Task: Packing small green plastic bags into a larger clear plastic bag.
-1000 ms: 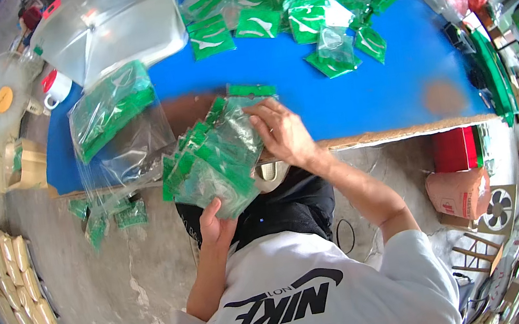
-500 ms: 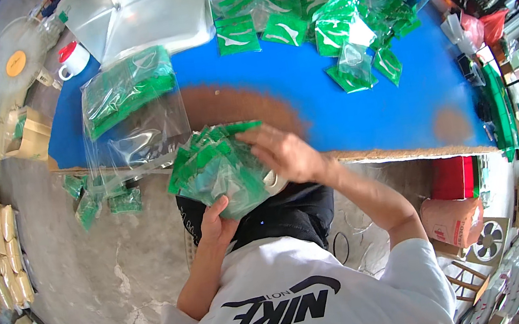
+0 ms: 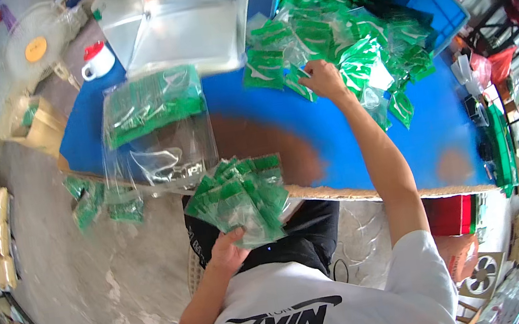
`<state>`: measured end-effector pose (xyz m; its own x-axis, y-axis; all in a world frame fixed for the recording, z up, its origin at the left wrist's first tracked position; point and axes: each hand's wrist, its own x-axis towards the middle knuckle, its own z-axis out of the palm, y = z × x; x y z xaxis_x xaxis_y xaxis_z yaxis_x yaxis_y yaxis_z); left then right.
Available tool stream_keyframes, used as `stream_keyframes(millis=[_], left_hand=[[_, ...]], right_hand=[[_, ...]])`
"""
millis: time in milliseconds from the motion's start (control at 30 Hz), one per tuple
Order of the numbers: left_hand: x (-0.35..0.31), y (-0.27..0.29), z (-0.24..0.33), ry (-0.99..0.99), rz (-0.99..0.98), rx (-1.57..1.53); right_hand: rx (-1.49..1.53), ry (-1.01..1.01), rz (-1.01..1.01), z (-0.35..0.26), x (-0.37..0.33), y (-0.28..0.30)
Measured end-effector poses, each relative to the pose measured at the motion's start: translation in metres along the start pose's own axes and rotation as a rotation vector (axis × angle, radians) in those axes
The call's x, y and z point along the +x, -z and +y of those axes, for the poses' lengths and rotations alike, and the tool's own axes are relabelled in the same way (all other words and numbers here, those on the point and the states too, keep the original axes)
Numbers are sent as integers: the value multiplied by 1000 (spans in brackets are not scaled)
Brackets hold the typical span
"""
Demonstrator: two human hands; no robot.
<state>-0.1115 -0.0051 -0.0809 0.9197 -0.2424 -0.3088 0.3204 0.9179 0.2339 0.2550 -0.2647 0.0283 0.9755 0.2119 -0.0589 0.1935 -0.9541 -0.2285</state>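
Note:
My left hand (image 3: 228, 250), low in front of my lap, is closed on a fanned stack of small green-and-clear plastic packets (image 3: 236, 199). My right hand (image 3: 325, 80) reaches far over the blue table, its fingers pinched on one green packet (image 3: 298, 85) at the near edge of a large loose pile of packets (image 3: 315, 33). The pile spills out of a blue bin (image 3: 449, 12) lying at the back right. Left of the stack, a big clear plastic bag (image 3: 153, 104) partly filled with green packets lies on the table, its empty end toward me.
A metal tray (image 3: 189, 27) stands behind the bag, with a white mug with a red lid (image 3: 98, 60) to its left. The blue tabletop (image 3: 350, 150) has a worn brown edge. More green packets (image 3: 126, 209) hang or lie below its left edge. A cardboard box (image 3: 42, 128) stands beyond.
My right hand has moved from the stack out to the pile and now pinches a packet there. The view has shifted; my left hand still holds the stack.

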Motion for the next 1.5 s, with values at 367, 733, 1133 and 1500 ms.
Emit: stream_keyframes(millis=[367, 733, 1133, 1500], left_hand=[[4, 8, 6, 55, -56, 69], [-18, 8, 34, -39, -253, 40], [22, 6, 23, 48, -323, 82], [50, -61, 22, -106, -161, 383]], right_hand=[[1622, -5, 593, -101, 20, -8], [225, 595, 227, -86, -186, -55], [1438, -115, 742, -65, -244, -43], [1433, 212, 107, -62, -254, -35]])
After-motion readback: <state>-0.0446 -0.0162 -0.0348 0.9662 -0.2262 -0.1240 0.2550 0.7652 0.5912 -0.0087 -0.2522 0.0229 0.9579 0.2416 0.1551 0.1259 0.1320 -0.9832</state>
